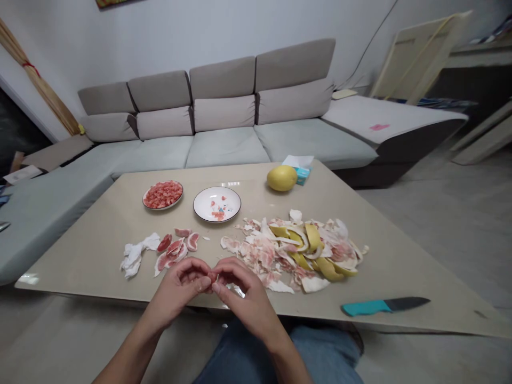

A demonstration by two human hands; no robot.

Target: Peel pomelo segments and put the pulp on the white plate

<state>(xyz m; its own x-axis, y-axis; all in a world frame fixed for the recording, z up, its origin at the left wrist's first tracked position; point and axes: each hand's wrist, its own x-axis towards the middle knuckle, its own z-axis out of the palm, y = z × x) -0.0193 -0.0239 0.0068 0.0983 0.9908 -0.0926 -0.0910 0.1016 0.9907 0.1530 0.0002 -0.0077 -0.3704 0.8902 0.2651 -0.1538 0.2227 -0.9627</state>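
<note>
My left hand and my right hand meet fingertip to fingertip over the table's near edge. Both are closed in a pinch around a small red piece of pomelo flesh, mostly covered by the fingers. Just beyond my left hand lie several pink pomelo segments. A heap of torn membrane and yellow-green pomelo peel spreads beyond and to the right of my right hand. Farther back, a white plate holds a few red flesh bits, and the plate at its left is heaped with pomelo flesh.
A whole yellow pomelo sits by a tissue box at the table's far side. Crumpled white tissue lies at the left. A knife with a teal handle rests near the front right edge. Behind the table stands a grey sofa.
</note>
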